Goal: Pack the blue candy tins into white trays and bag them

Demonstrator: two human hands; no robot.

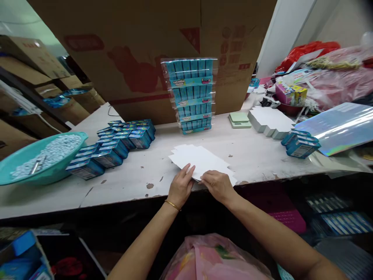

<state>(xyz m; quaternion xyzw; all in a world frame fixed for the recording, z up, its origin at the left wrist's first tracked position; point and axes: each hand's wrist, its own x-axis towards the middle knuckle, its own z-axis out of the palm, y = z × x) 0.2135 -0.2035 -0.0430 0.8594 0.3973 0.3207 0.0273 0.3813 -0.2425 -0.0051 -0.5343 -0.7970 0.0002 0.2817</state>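
Observation:
A flat white die-cut cardboard blank (pixel 201 157) with notched edges lies at the front of the table, its near edge by the table's edge. My left hand (pixel 181 186) grips its near-left edge, fingertips on the white face. Just to the right, my right hand (pixel 217 184) pinches the same near edge between thumb and fingers. The underside of the blank is hidden. Behind it stands a stack of clear-wrapped blue display boxes (pixel 190 103) printed "Caramelo Macizo".
Left are rows of small blue boxes (pixel 107 157) and a teal basin (pixel 49 177) of pale blue pieces with a metal scoop. At right sit a green scale (pixel 239 119), a stack of white blanks (pixel 271 120) and several blue boxes (pixel 301 144). A large carton (pixel 140 77) stands behind.

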